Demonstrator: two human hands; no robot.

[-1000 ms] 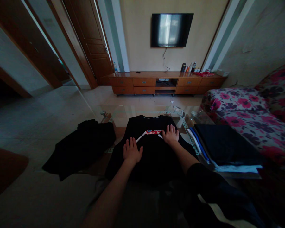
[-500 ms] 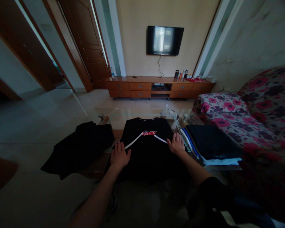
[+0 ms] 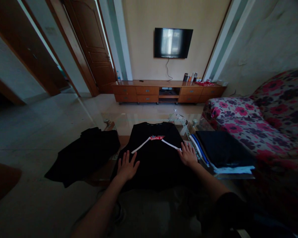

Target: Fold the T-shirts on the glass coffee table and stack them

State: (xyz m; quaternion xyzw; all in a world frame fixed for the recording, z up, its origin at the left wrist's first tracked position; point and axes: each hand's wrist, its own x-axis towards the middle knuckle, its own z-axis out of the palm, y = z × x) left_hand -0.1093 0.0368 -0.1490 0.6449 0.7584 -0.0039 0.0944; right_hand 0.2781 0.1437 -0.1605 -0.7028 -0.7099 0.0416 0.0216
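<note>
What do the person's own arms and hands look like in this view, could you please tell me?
Both the left hand and the right hand are without gloves, with no ring or watch to be seen. The left forearm is bare as far as it shows. On the right arm, a dark sleeve ends below the elbow or near it.

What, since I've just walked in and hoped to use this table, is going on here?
A person has a black shirt spread out on the glass table. The left hand and right hand are open, palms down on it, each near the lower end of a white stripe; neither grips the cloth. A red print shows between the stripes. Another black garment lies loosely to the left, and a folded stack of clothes sits to the right.
</note>
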